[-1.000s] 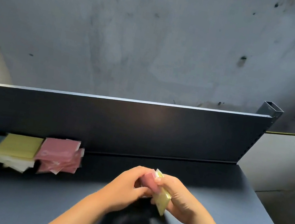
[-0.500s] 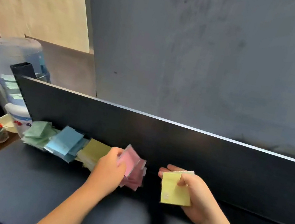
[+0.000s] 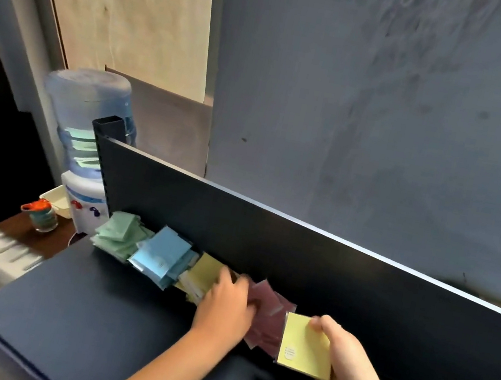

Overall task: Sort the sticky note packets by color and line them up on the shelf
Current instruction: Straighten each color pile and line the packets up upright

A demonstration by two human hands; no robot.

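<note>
Along the back of the dark blue shelf [image 3: 92,322] lie piles of sticky note packets: green [image 3: 117,233], light blue [image 3: 162,256], yellow [image 3: 206,272] and pink [image 3: 268,320]. My left hand [image 3: 227,306] rests with its fingers on the near edge of the pink pile, partly covering the yellow pile. It holds nothing that I can see. My right hand [image 3: 342,363] grips a single yellow packet [image 3: 305,347] just right of the pink pile, thumb on top, above the shelf.
The shelf's upright back panel [image 3: 299,248] runs behind the piles, with a grey wall beyond. Left of the shelf stand a water dispenser [image 3: 87,161] and a small side table with a glass jar [image 3: 42,215]. The shelf's left edge drops off near there.
The view has swung left. My hands parted: the left one carried a pink packet onto the pink pile, and the right one kept the yellow packet.
</note>
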